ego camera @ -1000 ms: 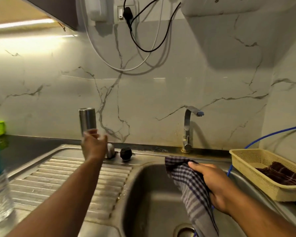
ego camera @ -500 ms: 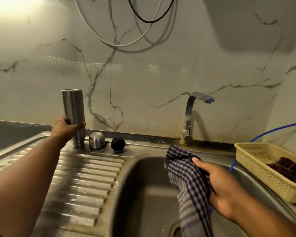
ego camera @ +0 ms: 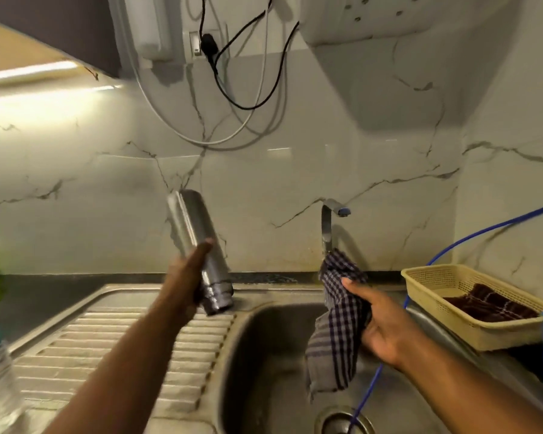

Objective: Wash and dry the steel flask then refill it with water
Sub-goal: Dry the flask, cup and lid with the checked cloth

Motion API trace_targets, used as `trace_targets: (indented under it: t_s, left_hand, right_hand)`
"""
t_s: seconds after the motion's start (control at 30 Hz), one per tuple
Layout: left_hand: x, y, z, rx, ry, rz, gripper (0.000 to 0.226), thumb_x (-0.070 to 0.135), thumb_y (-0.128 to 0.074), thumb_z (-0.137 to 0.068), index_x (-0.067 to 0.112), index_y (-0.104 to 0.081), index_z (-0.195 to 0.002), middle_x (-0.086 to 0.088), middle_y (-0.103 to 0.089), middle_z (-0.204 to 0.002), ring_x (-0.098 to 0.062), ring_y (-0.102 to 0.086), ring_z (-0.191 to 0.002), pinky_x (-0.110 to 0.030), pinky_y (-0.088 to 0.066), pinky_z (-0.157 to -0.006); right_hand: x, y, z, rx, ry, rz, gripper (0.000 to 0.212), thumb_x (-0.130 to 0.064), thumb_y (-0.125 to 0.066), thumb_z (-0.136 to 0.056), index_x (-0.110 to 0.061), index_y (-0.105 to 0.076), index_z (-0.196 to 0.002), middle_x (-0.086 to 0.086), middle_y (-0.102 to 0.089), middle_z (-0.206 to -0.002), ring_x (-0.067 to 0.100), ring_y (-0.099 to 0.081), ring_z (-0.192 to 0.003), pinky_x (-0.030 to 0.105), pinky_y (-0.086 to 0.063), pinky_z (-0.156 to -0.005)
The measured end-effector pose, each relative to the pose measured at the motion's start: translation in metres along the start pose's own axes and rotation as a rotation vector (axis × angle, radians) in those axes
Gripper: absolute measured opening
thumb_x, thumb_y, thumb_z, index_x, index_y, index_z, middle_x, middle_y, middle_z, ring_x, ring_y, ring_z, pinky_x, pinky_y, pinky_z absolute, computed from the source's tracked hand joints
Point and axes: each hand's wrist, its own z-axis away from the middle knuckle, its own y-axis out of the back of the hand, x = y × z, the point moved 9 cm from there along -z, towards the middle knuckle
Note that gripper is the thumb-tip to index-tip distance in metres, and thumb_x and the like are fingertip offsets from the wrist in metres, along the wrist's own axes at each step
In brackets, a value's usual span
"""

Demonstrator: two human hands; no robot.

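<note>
the steel flask (ego camera: 198, 245) is gripped round its lower body by the left hand (ego camera: 185, 277). it is held tilted, with its threaded neck pointing down toward the right hand and its closed base up and away. the checked cloth (ego camera: 339, 324) is clutched in the right hand (ego camera: 386, 327), bunched, with its tail hanging below that hand into the sink basin (ego camera: 264, 355). the hands are held apart, and the flask is not yet touched by the cloth.

the steel may be wet, so a slip from the one-handed grip is judged possible, and the flask could be dropped onto the ribbed drainboard (ego camera: 107, 355) beneath the left hand. the cloth's tail could be dampened in the basin or snagged on the blue hose (ego camera: 370, 386) below the right hand, and drying would be spoiled.
</note>
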Motion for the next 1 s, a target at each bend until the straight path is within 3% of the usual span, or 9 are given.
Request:
trace_targets:
  t_s: [0.2, 0.33, 0.4, 0.5, 0.6, 0.7, 0.83, 0.93, 1.0]
  left_hand:
    - [-0.077, -0.098, 0.071, -0.315, 0.456, 0.372, 0.074, 0.060, -0.056, -0.092, -0.001, -0.055, -0.135, -0.027, -0.069, -0.109, -0.037, -0.070, -0.076, -0.044, -0.061, -0.068]
    - [-0.088, -0.118, 0.089, -0.413, 0.495, 0.310, 0.059, 0.047, -0.053, -0.098, 0.003, -0.051, -0.137, -0.030, -0.065, -0.107, -0.040, -0.068, -0.078, -0.051, -0.059, -0.074]
    - [-0.091, -0.119, 0.096, -0.453, 0.521, 0.271, 0.060, 0.050, -0.058, -0.095, 0.003, -0.053, -0.132, -0.029, -0.064, -0.100, -0.040, -0.067, -0.079, -0.054, -0.059, -0.073]
    - [-0.096, -0.118, 0.093, -0.494, 0.517, 0.266, 0.061, 0.054, -0.060, -0.091, -0.002, -0.064, -0.114, -0.024, -0.067, -0.089, -0.036, -0.068, -0.069, -0.047, -0.061, -0.065]
    - [-0.092, -0.120, 0.088, -0.535, 0.524, 0.420, 0.060, 0.056, -0.057, -0.091, 0.000, -0.069, -0.110, -0.021, -0.070, -0.090, -0.033, -0.070, -0.070, -0.042, -0.061, -0.064]
    - [-0.093, -0.113, 0.087, -0.550, 0.601, 0.492, 0.071, 0.058, -0.059, -0.090, -0.006, -0.065, -0.119, -0.024, -0.069, -0.096, -0.035, -0.071, -0.081, -0.043, -0.059, -0.069]
    - [-0.092, -0.114, 0.087, -0.537, 0.560, 0.397, 0.060, 0.055, -0.058, -0.090, -0.001, -0.068, -0.109, -0.015, -0.069, -0.081, -0.029, -0.068, -0.065, -0.038, -0.059, -0.058]
    - [-0.090, -0.120, 0.088, -0.506, 0.471, 0.209, 0.059, 0.057, -0.055, -0.092, 0.005, -0.065, -0.117, -0.015, -0.067, -0.084, -0.033, -0.065, -0.071, -0.044, -0.057, -0.061]
    - [-0.092, -0.120, 0.087, -0.495, 0.445, 0.159, 0.063, 0.059, -0.054, -0.094, 0.003, -0.064, -0.122, -0.019, -0.067, -0.087, -0.035, -0.065, -0.073, -0.045, -0.058, -0.063]
  right_hand:
    - [-0.060, 0.008, 0.018, 0.035, 0.295, 0.007, 0.035, -0.006, -0.071, -0.090, -0.019, -0.064, -0.122, 0.010, -0.072, -0.115, 0.031, -0.069, -0.104, 0.045, -0.056, -0.083]
    - [-0.088, 0.000, 0.036, 0.099, 0.634, 0.330, 0.025, -0.018, -0.069, -0.095, -0.038, -0.061, -0.108, -0.005, -0.071, -0.114, 0.020, -0.068, -0.107, 0.047, -0.056, -0.094]
    - [-0.092, -0.018, 0.052, 0.073, 0.798, 0.618, 0.023, -0.026, -0.065, -0.098, -0.044, -0.057, -0.110, -0.015, -0.068, -0.111, 0.006, -0.065, -0.103, 0.037, -0.057, -0.092]
    - [-0.057, -0.062, 0.072, -0.217, 0.943, 1.079, 0.053, -0.015, -0.059, -0.100, -0.061, -0.050, -0.122, -0.037, -0.053, -0.121, -0.015, -0.053, -0.111, 0.007, -0.044, -0.089]
    - [-0.011, -0.096, 0.090, -0.526, 1.047, 1.394, 0.087, 0.001, -0.057, -0.089, -0.065, -0.038, -0.143, -0.042, -0.029, -0.145, -0.008, -0.036, -0.133, 0.014, -0.042, -0.104]
    - [0.016, -0.113, 0.110, -0.745, 1.234, 1.551, 0.072, -0.012, -0.053, -0.095, -0.058, -0.036, -0.148, -0.037, -0.022, -0.158, 0.004, -0.041, -0.133, 0.027, -0.049, -0.102]
    - [0.003, -0.100, 0.090, -0.660, 1.174, 1.528, 0.077, -0.013, -0.045, -0.089, -0.060, -0.033, -0.149, -0.042, -0.021, -0.156, -0.008, -0.040, -0.124, 0.018, -0.044, -0.095]
    - [-0.023, -0.081, 0.064, -0.441, 1.076, 1.384, 0.086, 0.000, -0.050, -0.088, -0.056, -0.033, -0.151, -0.039, -0.023, -0.158, -0.007, -0.036, -0.136, 0.034, -0.042, -0.111]
    - [-0.020, -0.078, 0.064, -0.445, 1.048, 1.356, 0.086, 0.005, -0.053, -0.089, -0.051, -0.036, -0.152, -0.037, -0.025, -0.159, -0.002, -0.033, -0.144, 0.034, -0.034, -0.119]
